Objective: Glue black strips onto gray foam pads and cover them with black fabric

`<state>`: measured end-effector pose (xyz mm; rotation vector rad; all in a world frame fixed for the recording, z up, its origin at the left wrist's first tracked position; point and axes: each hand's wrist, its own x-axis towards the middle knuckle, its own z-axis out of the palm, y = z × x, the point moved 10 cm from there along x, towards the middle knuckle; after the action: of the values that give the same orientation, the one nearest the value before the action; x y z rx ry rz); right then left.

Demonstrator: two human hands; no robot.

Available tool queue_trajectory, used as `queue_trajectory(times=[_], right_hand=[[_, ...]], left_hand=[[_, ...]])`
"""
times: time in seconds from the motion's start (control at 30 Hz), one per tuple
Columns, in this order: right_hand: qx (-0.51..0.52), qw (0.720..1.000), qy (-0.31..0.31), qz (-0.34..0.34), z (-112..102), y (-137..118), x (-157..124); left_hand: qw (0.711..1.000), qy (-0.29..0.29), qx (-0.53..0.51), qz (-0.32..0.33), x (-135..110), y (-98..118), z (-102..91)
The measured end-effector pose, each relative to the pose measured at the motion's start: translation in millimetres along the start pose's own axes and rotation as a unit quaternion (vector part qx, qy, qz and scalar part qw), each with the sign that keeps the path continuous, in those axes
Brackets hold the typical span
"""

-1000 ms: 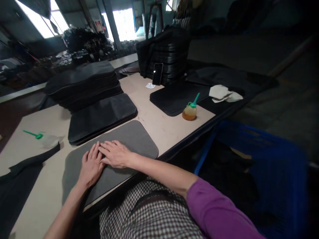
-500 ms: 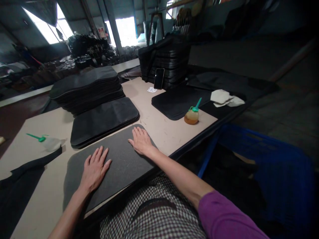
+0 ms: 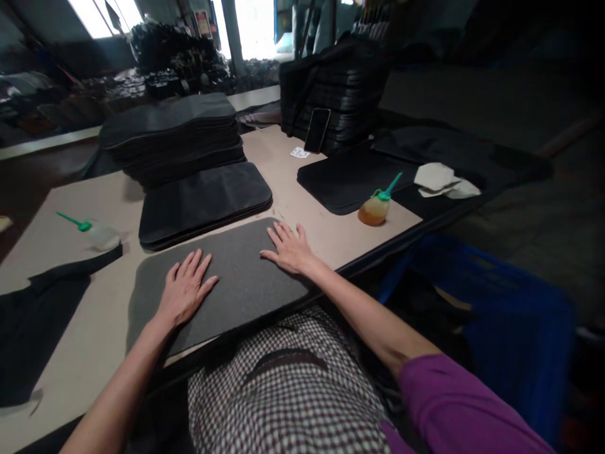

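At lower centre, left hand and right hand rest, fingers apart, on a grey panel: probably light, fairly stiff, best held by opposite edges.

One head-worn camera is looking forward and steeply down from just above the brown-and-white checked cloth garment at the bottom edge. It is viewing the bare left hand and bare right hand closely, and facing across the pale tan, flat surface toward a bright white opening.
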<state>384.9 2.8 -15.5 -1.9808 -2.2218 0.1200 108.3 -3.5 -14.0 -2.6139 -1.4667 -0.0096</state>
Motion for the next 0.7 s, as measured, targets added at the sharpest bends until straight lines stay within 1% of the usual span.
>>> queue_trajectory(times=[0.07, 0.13, 0.17, 0.23, 0.3, 0.37, 0.4, 0.47, 0.53, 0.6, 0.7], right_hand=[[-0.016, 1.000, -0.001, -0.004, -6, 11, -3], [-0.030, 0.999, 0.032, 0.010, -20, 17, -9], [-0.033, 0.998, 0.054, 0.013, -27, 14, -13], [-0.022, 0.996, 0.086, -0.004, -38, -6, -23], [0.005, 0.994, 0.096, -0.056, -42, -42, -32], [0.032, 0.988, 0.097, -0.117, -40, -77, -41], [0.040, 0.985, 0.095, -0.139, -38, -90, -46], [0.048, 0.982, 0.084, -0.164, -30, -102, -57], [0.049, 0.981, 0.069, -0.173, -22, -97, -73], [0.049, 0.982, 0.056, -0.175, -16, -85, -96], [0.057, 0.984, 0.042, -0.161, -16, -64, -135]], left_hand=[[1.000, -0.002, -0.004, -0.017, -1, -3, 0.9], [0.999, -0.005, -0.005, -0.036, -2, -5, 1.8], [0.999, -0.005, -0.005, -0.044, -3, -5, 1.9], [0.998, -0.005, -0.005, -0.057, -3, -6, 1.4], [0.998, -0.003, -0.004, -0.066, -3, -6, 0.2], [0.997, -0.005, -0.003, -0.072, -2, -7, 0.4], [0.997, -0.008, -0.003, -0.074, -2, -7, 1.0], [0.997, -0.011, -0.004, -0.079, -2, -8, 2.4], [0.997, -0.009, -0.006, -0.082, -2, -9, 3.4], [0.997, -0.003, -0.008, -0.083, -3, -10, 3.3], [0.996, -0.003, -0.014, -0.083, -3, -11, 3.4]])
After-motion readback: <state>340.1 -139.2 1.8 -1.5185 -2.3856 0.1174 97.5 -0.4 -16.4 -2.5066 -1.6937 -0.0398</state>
